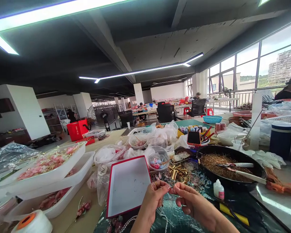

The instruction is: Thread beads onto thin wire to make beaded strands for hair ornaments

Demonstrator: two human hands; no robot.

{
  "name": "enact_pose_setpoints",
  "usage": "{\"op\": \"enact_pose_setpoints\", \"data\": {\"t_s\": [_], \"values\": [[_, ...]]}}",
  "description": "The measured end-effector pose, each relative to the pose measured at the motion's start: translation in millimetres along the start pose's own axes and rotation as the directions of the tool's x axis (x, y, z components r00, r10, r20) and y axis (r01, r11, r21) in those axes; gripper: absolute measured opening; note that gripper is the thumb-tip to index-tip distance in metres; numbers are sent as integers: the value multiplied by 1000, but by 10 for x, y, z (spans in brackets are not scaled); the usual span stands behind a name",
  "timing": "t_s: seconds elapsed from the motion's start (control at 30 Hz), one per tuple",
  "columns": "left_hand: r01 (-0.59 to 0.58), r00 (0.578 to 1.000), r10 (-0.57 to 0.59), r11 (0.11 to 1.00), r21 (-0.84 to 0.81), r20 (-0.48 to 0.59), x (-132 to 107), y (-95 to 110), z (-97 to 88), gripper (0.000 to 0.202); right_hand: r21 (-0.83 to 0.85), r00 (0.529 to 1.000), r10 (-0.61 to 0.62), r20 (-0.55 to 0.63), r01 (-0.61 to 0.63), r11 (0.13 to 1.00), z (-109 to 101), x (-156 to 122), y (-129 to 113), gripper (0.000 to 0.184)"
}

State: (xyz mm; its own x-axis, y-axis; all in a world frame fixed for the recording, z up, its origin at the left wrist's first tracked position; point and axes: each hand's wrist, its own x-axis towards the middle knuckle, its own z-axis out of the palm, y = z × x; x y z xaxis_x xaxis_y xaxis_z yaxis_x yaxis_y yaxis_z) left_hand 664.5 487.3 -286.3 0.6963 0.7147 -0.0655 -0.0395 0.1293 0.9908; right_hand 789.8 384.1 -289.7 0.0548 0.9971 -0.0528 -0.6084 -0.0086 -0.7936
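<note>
My left hand [153, 202] and right hand [192, 202] pinch a fine strand [171, 190] between the fingertips, a narrow grip, the strand too thin to identify. It sits above a dark table cover [174, 213]. A red-rimmed white tray [127, 187] lies just beside my left hand; gold clips [180, 173] and a white squeeze bottle [218, 189] lie near my right.

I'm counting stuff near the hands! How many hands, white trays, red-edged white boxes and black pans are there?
Bare hands: 2
White plastic trays: 3
Red-edged white box: 1
Round black pan: 1
Total: 7
</note>
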Motion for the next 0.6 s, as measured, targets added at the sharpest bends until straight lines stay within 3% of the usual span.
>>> {"op": "enact_pose_setpoints", "data": {"t_s": [0.13,0.23,0.37,0.5,0.6], "values": [[24,1000,-24,999,-30,-4,-7,3,-37,18,202,996,52,76,-66,977,-62,35,21,4],[47,999,-45,989,-141,23,-25,22,-76,16,316,989,68,135,-108,943,-163,14,35,5],[92,993,-67,951,-295,94,-65,69,-140,13,372,993,21,112,-61,926,-361,-85,53,10],[115,992,-86,921,-373,94,-94,119,-196,15,253,997,-23,-68,39,967,-535,-275,-11,9],[120,991,-86,903,-412,100,-98,142,-209,15,-14,966,-117,-229,117,993,-640,-431,-100,10]]}}
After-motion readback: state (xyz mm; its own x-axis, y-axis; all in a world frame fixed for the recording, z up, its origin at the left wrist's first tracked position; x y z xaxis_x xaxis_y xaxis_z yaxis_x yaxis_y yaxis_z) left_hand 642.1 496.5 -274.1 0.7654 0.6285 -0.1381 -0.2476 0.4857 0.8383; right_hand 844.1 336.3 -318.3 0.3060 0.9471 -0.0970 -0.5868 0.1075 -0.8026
